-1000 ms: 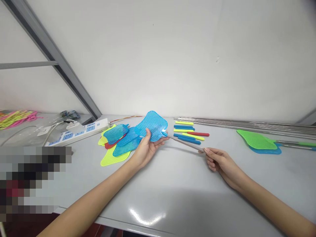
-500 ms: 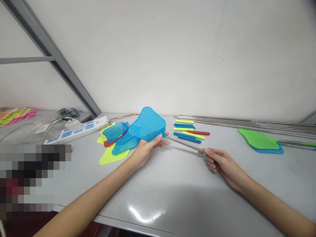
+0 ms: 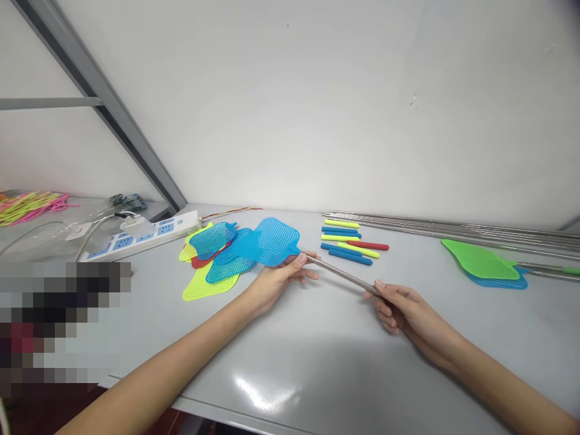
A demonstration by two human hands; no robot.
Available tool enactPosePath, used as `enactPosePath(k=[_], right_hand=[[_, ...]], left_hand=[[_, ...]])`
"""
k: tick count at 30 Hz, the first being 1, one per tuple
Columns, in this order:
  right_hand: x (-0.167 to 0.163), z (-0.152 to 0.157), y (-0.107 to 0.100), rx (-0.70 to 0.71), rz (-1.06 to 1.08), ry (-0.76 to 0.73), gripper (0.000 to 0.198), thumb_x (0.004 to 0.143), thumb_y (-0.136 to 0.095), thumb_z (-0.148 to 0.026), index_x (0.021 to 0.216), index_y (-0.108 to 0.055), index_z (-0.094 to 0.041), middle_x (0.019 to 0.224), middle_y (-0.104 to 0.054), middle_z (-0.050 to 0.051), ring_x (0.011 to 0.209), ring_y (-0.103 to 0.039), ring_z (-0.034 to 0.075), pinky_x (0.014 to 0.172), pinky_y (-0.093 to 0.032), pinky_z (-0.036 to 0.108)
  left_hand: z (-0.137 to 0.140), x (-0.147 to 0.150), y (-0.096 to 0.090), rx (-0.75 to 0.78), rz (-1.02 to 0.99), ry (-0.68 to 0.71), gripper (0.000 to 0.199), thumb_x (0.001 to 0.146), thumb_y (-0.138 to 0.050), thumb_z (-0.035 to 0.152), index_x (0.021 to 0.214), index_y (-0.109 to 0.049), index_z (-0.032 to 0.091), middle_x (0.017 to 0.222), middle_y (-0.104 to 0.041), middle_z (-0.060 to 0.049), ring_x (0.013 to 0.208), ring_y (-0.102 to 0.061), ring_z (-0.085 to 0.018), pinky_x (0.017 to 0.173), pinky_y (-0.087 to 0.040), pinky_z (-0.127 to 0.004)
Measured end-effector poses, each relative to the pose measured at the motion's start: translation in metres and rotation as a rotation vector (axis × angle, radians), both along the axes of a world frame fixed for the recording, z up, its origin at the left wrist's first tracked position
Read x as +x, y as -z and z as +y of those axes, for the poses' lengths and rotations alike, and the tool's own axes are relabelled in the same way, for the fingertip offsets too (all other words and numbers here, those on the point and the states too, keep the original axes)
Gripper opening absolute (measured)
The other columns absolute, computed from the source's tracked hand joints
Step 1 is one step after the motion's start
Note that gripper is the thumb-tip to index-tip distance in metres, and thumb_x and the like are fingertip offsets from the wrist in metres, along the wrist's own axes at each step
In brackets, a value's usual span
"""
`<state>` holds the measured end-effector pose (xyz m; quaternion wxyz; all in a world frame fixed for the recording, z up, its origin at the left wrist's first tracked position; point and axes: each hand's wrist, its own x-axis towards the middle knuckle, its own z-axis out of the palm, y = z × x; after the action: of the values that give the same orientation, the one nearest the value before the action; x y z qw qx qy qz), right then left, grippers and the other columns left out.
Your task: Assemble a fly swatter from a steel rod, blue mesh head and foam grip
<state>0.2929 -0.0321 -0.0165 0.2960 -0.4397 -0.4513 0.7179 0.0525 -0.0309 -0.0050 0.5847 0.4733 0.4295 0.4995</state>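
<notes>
My left hand [image 3: 276,281] pinches the neck of a blue mesh swatter head [image 3: 274,241] where a thin metal rod [image 3: 342,273] enters it. The head lies fairly flat, just above the grey table [image 3: 317,350]. My right hand [image 3: 401,305] grips the near end of that rod, which slants from the head down to the right. Behind the held head lies a pile of blue, yellow and red swatter heads [image 3: 215,260].
Several blue, yellow and red handle sleeves [image 3: 351,238] lie behind the rod. Long metal rods [image 3: 453,229] run along the wall. A green and a blue finished swatter [image 3: 487,266] lie at right. A white power strip [image 3: 149,232] and cables sit at left.
The blue swatter head has tipped from raised and tilted to nearly flat and lower. My left hand shifted to its neck; my right hand moved slightly nearer with the rod.
</notes>
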Motion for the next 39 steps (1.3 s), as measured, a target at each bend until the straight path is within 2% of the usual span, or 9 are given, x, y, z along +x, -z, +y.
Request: enactPosePath(k=[7, 9, 11, 13, 18, 21, 26, 32, 39], right_hand=[[-0.001, 0.002, 0.002, -0.036, 0.034, 0.046, 0.033, 0.077, -0.051, -0.044, 0.074, -0.061, -0.013, 0.053, -0.032, -0.004, 0.045, -0.029, 0.008, 0.043, -0.026, 0.022], [0.000, 0.003, 0.003, -0.060, 0.060, 0.080, 0.032, 0.078, -0.051, -0.042, 0.073, -0.061, -0.012, 0.052, -0.030, -0.004, 0.045, -0.027, 0.007, 0.042, -0.025, 0.022], [0.001, 0.004, 0.004, -0.081, 0.072, 0.096, 0.031, 0.078, -0.050, -0.041, 0.073, -0.061, -0.013, 0.052, -0.029, -0.004, 0.045, -0.026, 0.008, 0.041, -0.025, 0.021], [0.002, 0.005, 0.006, -0.089, 0.077, 0.099, 0.030, 0.078, -0.050, -0.041, 0.074, -0.061, -0.013, 0.052, -0.029, -0.004, 0.046, -0.026, 0.008, 0.041, -0.025, 0.021], [0.001, 0.004, 0.006, -0.067, 0.071, 0.099, 0.031, 0.075, -0.053, -0.044, 0.074, -0.062, -0.014, 0.052, -0.029, -0.004, 0.046, -0.027, 0.008, 0.041, -0.026, 0.022], [0.000, 0.004, 0.005, -0.063, 0.059, 0.102, 0.032, 0.074, -0.054, -0.045, 0.074, -0.062, -0.013, 0.052, -0.030, -0.004, 0.045, -0.027, 0.008, 0.041, -0.026, 0.022], [0.000, 0.004, 0.005, -0.055, 0.047, 0.085, 0.034, 0.073, -0.054, -0.046, 0.072, -0.061, -0.013, 0.052, -0.031, -0.004, 0.044, -0.027, 0.008, 0.041, -0.026, 0.023], [0.000, 0.005, 0.008, -0.049, 0.055, 0.085, 0.032, 0.073, -0.055, -0.045, 0.072, -0.061, -0.014, 0.051, -0.031, -0.004, 0.044, -0.028, 0.007, 0.041, -0.025, 0.022], [0.001, 0.005, 0.007, -0.051, 0.065, 0.081, 0.031, 0.076, -0.053, -0.042, 0.072, -0.062, -0.013, 0.051, -0.032, -0.004, 0.044, -0.029, 0.008, 0.041, -0.026, 0.022]], left_hand=[[0.000, 0.000, 0.000, -0.062, -0.026, 0.065, 0.024, 0.079, -0.053, 0.031, 0.095, -0.063, 0.016, 0.080, -0.063, -0.007, 0.073, -0.058, -0.015, 0.061, -0.039, -0.023], [-0.001, 0.001, 0.001, -0.089, -0.032, 0.079, 0.026, 0.080, -0.052, 0.034, 0.096, -0.061, 0.015, 0.085, -0.062, -0.008, 0.072, -0.058, -0.016, 0.061, -0.040, -0.024], [-0.002, 0.003, 0.002, -0.125, -0.062, 0.086, 0.028, 0.080, -0.051, 0.036, 0.101, -0.058, 0.017, 0.099, -0.059, -0.009, 0.073, -0.058, -0.016, 0.061, -0.041, -0.025], [-0.004, 0.004, 0.003, -0.182, -0.155, 0.076, 0.032, 0.080, -0.051, 0.038, 0.106, -0.053, 0.020, 0.107, -0.055, -0.009, 0.075, -0.058, -0.016, 0.062, -0.042, -0.026], [-0.003, 0.004, 0.004, -0.325, -0.477, 0.018, 0.046, 0.078, -0.043, 0.054, 0.106, -0.049, 0.017, 0.093, -0.056, -0.007, 0.069, -0.058, -0.015, 0.060, -0.044, -0.027], [-0.002, 0.004, 0.006, -0.346, -0.568, 0.011, 0.050, 0.080, -0.035, 0.056, 0.107, -0.049, 0.016, 0.089, -0.057, -0.008, 0.068, -0.058, -0.017, 0.060, -0.044, -0.029], [-0.003, 0.006, 0.009, -0.308, -0.529, 0.020, 0.041, 0.087, -0.027, 0.041, 0.113, -0.047, 0.017, 0.086, -0.058, -0.007, 0.064, -0.059, -0.017, 0.058, -0.044, -0.029], [-0.005, 0.010, 0.010, -0.172, -0.390, 0.064, 0.045, 0.086, -0.029, 0.044, 0.118, -0.046, 0.017, 0.093, -0.058, -0.010, 0.066, -0.059, -0.018, 0.057, -0.043, -0.029], [-0.002, 0.007, 0.008, -0.153, -0.329, 0.019, 0.044, 0.086, -0.030, 0.043, 0.118, -0.047, 0.018, 0.092, -0.057, -0.007, 0.066, -0.058, -0.017, 0.055, -0.041, -0.026]])
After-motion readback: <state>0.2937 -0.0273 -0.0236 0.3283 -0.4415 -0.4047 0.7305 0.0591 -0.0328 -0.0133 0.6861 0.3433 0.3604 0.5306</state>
